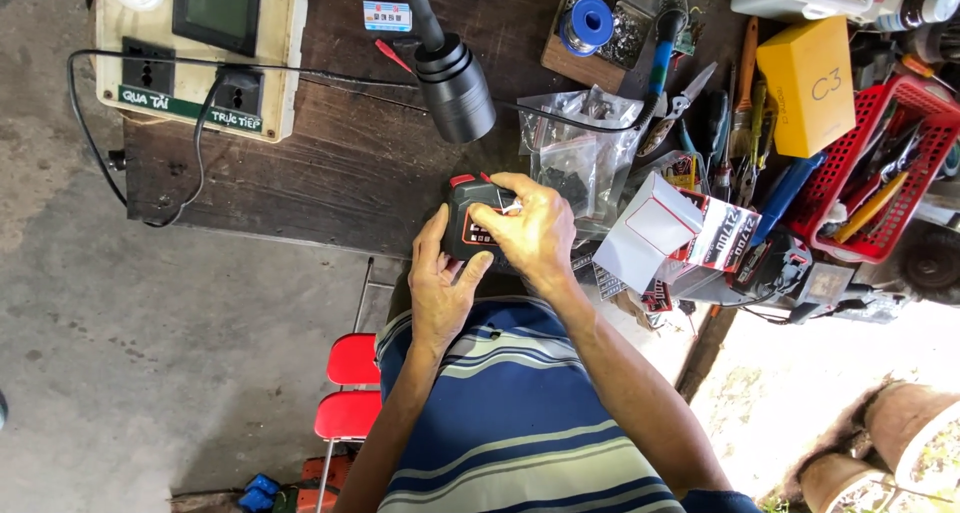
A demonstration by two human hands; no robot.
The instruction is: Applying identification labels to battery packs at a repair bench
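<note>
Can't really make out the black-and-red battery pack at the wooden bench's near edge since both hands cover it, left hand cupping it from below, fingers together, right hand curled over top, fingertips pinching something tiny and white.

Dark wooden workbench carries socket box, plastic bags, red basket.

Dark brown scuffed wooden worktop over a grey stained concrete floor. Red plastic stool stands on the floor beside the worktop edge. Black gooseneck lamp head hangs over the wood. Bright daylight washes the ground at lower right.
</note>
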